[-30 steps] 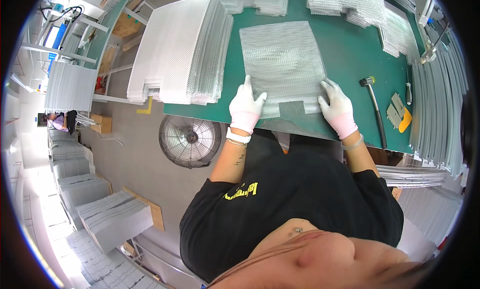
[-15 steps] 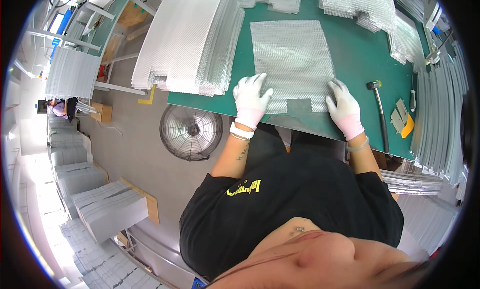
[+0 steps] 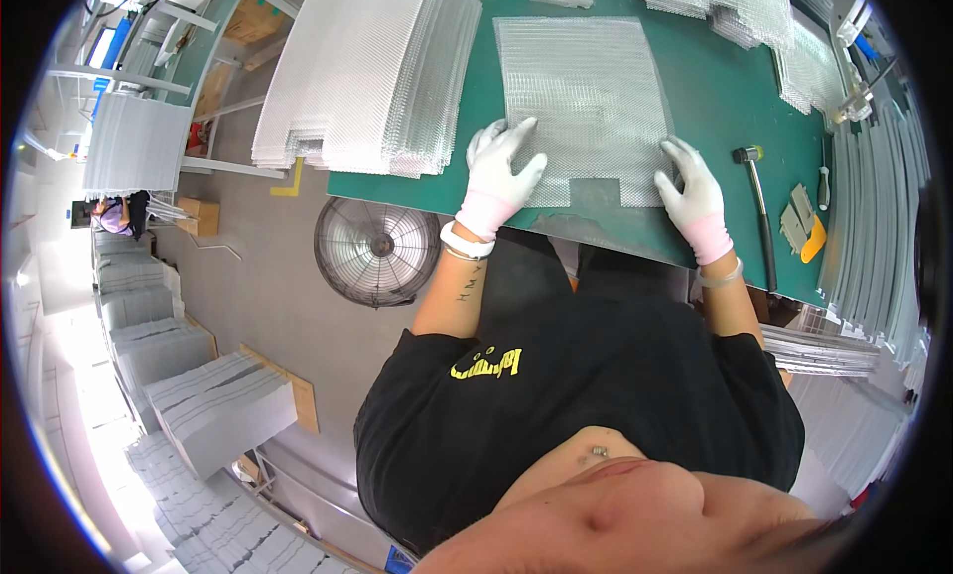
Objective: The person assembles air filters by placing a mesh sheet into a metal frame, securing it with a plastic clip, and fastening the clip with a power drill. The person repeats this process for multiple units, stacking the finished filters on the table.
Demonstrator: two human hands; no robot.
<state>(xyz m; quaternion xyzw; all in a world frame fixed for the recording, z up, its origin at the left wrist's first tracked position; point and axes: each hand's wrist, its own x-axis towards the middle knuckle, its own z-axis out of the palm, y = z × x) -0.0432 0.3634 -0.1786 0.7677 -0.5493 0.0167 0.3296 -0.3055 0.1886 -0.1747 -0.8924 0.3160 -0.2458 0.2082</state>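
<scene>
A silvery mesh sheet (image 3: pixel 586 88) with a rectangular notch in its near side lies flat on the green table in front of me. At its near left edge rests my left hand (image 3: pixel 503 172), in a white glove with a pink cuff, fingers stretched and thumb apart. My right hand (image 3: pixel 695 197), gloved the same way, touches or nearly touches the near right edge with its fingers spread. Neither hand is closed around anything. A thick stack of similar mesh sheets (image 3: pixel 347 68) stands left of the sheet.
Right of my right hand lie a hammer (image 3: pixel 758 217), a screwdriver (image 3: pixel 824 189) and a scraper with a yellow handle (image 3: pixel 812 245). More mesh sheets (image 3: pixel 725 3) lie at the far right. A round floor fan (image 3: pixel 380 249) stands below the table's left edge. Another person (image 3: pixel 117 215) is far left.
The sheet sits slightly farther from me. My left hand has turned inward, its fingers reaching more over the sheet's left edge. My right hand stays by the right edge.
</scene>
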